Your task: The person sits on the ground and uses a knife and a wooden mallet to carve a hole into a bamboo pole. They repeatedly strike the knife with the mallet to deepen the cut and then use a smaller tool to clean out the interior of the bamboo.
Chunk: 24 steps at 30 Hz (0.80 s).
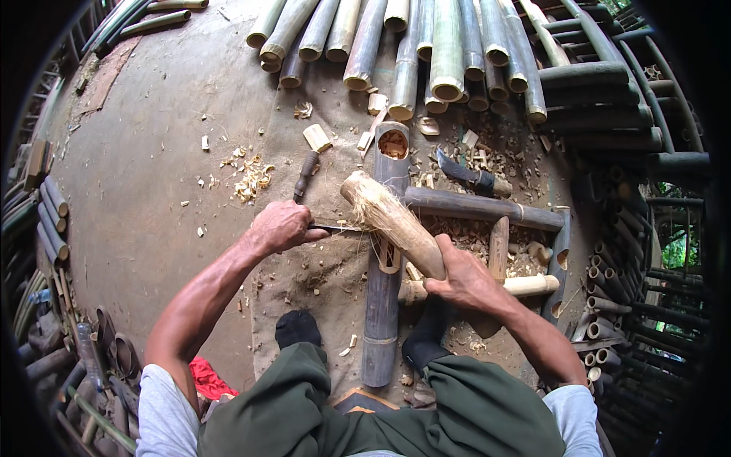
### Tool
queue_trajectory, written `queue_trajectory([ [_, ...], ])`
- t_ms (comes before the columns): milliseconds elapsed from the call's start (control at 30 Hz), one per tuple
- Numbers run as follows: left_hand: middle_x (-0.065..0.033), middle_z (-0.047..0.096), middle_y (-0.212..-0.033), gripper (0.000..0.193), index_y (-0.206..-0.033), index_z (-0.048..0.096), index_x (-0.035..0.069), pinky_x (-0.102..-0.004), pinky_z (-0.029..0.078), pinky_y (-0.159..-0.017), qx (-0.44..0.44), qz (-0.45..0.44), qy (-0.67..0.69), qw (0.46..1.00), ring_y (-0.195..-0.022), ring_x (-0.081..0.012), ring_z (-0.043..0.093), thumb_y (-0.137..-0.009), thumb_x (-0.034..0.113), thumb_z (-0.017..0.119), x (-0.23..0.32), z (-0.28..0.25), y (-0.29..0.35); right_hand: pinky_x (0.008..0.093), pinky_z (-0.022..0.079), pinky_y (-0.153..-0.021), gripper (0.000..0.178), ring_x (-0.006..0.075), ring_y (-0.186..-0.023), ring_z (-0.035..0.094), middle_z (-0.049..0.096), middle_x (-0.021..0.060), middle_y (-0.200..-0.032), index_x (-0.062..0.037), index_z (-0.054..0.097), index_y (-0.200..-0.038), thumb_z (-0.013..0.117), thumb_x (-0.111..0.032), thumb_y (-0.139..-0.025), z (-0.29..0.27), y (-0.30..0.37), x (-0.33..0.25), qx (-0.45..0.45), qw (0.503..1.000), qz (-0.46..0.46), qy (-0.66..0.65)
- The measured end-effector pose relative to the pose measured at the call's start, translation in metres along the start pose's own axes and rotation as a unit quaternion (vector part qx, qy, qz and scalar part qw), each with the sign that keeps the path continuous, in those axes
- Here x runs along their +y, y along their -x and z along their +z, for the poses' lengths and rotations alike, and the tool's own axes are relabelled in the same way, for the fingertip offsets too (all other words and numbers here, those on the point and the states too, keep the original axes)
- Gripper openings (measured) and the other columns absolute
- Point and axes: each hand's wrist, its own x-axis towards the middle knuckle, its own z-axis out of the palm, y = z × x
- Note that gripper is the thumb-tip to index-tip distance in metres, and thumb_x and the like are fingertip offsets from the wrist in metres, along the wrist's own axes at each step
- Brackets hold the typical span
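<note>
- Head view: my left grip [278, 226] is closed around a metal-bladed tool [336, 228], blade directed right, toward the dark bamboo post [381, 324] on the floor [190, 305].
- My right grip [464, 276] is wrapped around the near end of a thick wooden club [392, 217], slanted over the post.
- A turned handle [306, 177] shows just beyond my left grip; whether it joins the blade, I cannot tell.

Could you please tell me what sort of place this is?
Probably a bamboo workshop: cut bamboo poles lie side by side, pale shavings litter the floor, and a curved knife lies among chips.
</note>
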Motion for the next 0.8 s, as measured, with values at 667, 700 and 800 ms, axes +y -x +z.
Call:
queue_trajectory([
  [667, -0.0070, 0.076, -0.070, 0.075, -0.072, 0.081, 0.007, -0.0438, 0.062, -0.073, -0.127, -0.028, 0.083, 0.988, -0.072, -0.0258, 0.077, -0.091, 0.078, 0.068, -0.025, 0.007, -0.023, 0.0399, 0.053, -0.101, 0.075, 0.0249, -0.112, 0.065, 0.065, 0.0151, -0.125, 0.0011, 0.051, -0.141, 0.085, -0.030, -0.082, -0.060, -0.006, -0.045, 0.115, 0.959, -0.111, -0.234],
  [700, -0.0068, 0.077, -0.071, 0.074, -0.072, 0.081, 0.008, -0.0437, 0.062, -0.073, -0.155, -0.041, 0.103, 0.982, -0.073, -0.0254, 0.077, -0.091, 0.078, 0.068, -0.024, 0.005, -0.026, 0.0383, 0.053, -0.104, 0.073, 0.0230, -0.113, 0.065, 0.064, 0.0143, -0.125, 0.0000, 0.050, -0.142, 0.085, -0.025, -0.083, -0.066, 0.003, -0.061, 0.138, 0.940, -0.114, -0.291],
  [800, -0.0070, 0.077, -0.071, 0.075, -0.072, 0.081, 0.007, -0.0441, 0.061, -0.072, -0.154, -0.015, 0.121, 0.981, -0.073, -0.0257, 0.077, -0.091, 0.078, 0.068, -0.020, 0.006, -0.030, 0.0439, 0.056, -0.100, 0.070, 0.0312, -0.111, 0.068, 0.065, 0.0222, -0.125, 0.0005, 0.047, -0.138, 0.083, -0.026, -0.083, 0.003, -0.017, -0.022, 0.238, 0.939, -0.132, -0.212],
])
